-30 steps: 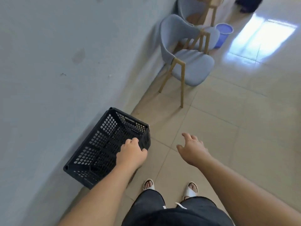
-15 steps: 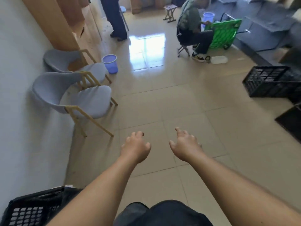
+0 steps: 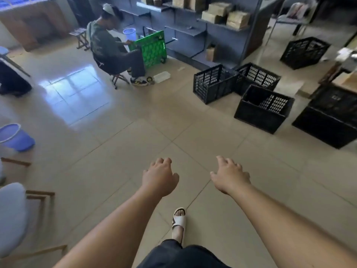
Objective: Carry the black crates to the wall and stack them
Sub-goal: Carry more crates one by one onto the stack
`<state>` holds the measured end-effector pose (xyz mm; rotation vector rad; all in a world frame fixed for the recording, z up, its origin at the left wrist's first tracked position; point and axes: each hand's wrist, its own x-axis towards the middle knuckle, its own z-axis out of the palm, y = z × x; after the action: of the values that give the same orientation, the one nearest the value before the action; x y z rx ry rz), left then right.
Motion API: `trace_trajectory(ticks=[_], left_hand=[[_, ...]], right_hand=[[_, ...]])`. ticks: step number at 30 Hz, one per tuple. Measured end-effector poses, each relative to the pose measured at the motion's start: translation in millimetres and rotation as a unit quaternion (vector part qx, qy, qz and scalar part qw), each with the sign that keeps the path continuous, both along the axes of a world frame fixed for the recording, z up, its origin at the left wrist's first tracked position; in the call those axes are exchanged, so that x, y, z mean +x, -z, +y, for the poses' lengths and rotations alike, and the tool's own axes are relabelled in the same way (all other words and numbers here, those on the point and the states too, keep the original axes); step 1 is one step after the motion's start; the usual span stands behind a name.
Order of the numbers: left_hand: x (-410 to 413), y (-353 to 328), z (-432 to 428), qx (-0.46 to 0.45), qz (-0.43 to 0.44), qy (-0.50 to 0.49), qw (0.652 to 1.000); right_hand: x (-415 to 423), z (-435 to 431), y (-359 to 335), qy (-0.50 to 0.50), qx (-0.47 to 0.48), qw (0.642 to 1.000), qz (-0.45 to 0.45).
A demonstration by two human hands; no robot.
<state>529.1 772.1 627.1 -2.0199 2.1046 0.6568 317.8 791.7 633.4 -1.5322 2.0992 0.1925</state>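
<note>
Crates (image 3: pixel 258 118) wait well ahead, beyond my right hand (image 3: pixel 229 176); it and my left hand (image 3: pixel 159 177) hang empty, fingers loosely spread. I'd walk up squarely and grip the nearest by opposite rims.

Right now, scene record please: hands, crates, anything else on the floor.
left hand: empty, fingers loosely curled
right hand: empty, fingers loosely spread
black crates: at least five, upright on the floor ahead-right, none held
seated person: left of the crates, by the shelving
purple bucket: on the floor, far left
</note>
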Motion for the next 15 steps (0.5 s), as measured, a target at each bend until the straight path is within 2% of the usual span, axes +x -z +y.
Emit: trace_trajectory(ticks=[9,15], left_hand=[[-115.0,-1.5,-218.4,0.007,-0.002,0.179,0.984],[-206.1,1.5,-320.6,0.010,-0.025,0.260,0.965]], right_hand=[[-101.6,-139.4,-4.9,0.177,0.023,0.984,0.003],[-182.9,-195.0,4.5,0.284,0.037,0.958,0.000]])
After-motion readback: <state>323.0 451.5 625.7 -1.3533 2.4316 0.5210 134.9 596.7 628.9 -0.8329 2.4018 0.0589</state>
